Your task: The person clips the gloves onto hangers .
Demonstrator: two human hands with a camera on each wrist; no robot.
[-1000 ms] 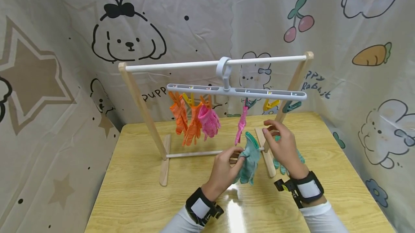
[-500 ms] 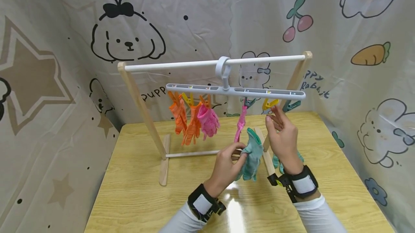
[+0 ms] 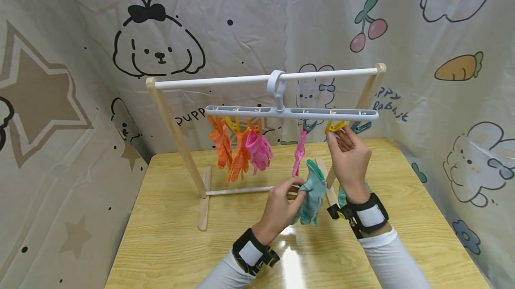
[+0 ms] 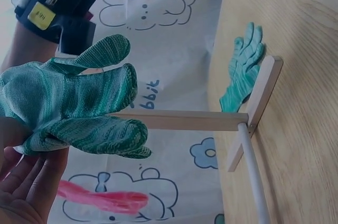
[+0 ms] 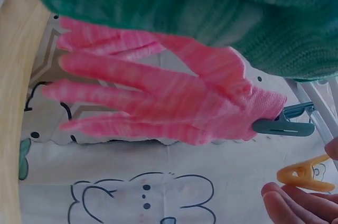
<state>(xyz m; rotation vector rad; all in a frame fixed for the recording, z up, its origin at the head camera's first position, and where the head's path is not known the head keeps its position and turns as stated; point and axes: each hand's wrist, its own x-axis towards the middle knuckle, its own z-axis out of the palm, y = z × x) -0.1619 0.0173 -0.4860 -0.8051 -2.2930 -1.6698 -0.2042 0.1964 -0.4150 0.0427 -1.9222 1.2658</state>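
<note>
My left hand (image 3: 281,206) pinches a teal knit glove (image 3: 314,193) near its cuff, in front of the rack; the glove's fingers point down in the head view. My right hand (image 3: 350,159) is raised to the hanger, thumb and fingers on either side of a yellow clothespin (image 5: 302,175). That clothespin (image 3: 335,127) hangs from the right half of the grey hanger (image 3: 330,114). To its left a pink glove (image 5: 158,92) hangs from a teal clothespin (image 5: 285,123). Another teal clothespin (image 3: 361,127) at the hanger's right end is partly behind my right hand.
Two orange gloves (image 3: 240,157) and a pink glove (image 3: 259,150) hang from the hanger's left half. The wooden rack (image 3: 177,137) stands on the table (image 3: 161,240). A second teal glove (image 4: 244,68) lies beside the rack's right foot (image 4: 264,86).
My right hand has risen from beside the held glove to the yellow clothespin and closed its fingertips around it. My left hand has lifted the teal glove slightly.
</note>
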